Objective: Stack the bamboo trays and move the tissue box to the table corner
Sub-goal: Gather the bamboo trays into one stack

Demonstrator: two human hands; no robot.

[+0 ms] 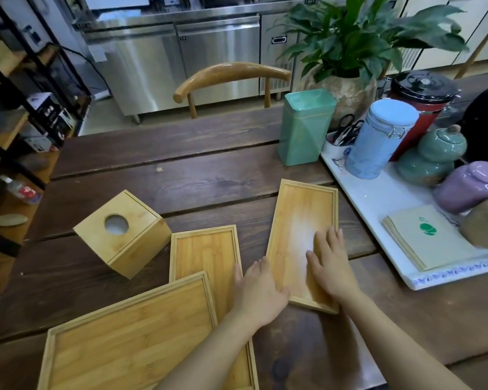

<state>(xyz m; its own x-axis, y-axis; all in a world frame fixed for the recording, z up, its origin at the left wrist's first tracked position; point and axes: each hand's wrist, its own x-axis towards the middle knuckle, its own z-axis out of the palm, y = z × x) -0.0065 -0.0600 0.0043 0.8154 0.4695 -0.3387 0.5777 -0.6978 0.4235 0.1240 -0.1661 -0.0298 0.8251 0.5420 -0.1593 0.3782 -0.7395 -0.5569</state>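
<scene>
Step in hand: you appear to be taking up the narrow tray at the 3 o'clock side of the cluster, to start the stack; nothing is stacked yet.
Right hand: open and flat, palm down inside that tray near its 6 o'clock end, holding nothing.
Left hand: open, fingers spread, lying across the gap between the narrow tray and the middle tray; its thumb side touches the narrow tray's long rim.
Grip advice: hook your fingers under both long rims before lifting; a flat palm alone will only slide it.
Large tray: at 7 o'clock, its far corner overlapping the middle tray. I judge it the best base, so free that overlap first.
Tissue box: at 10 o'clock of the trays, resting tilted on the table, untouched and not yet at a corner.
Watch: the white serving tray with jars lies close at 3 o'clock; lift toward yourself.
</scene>
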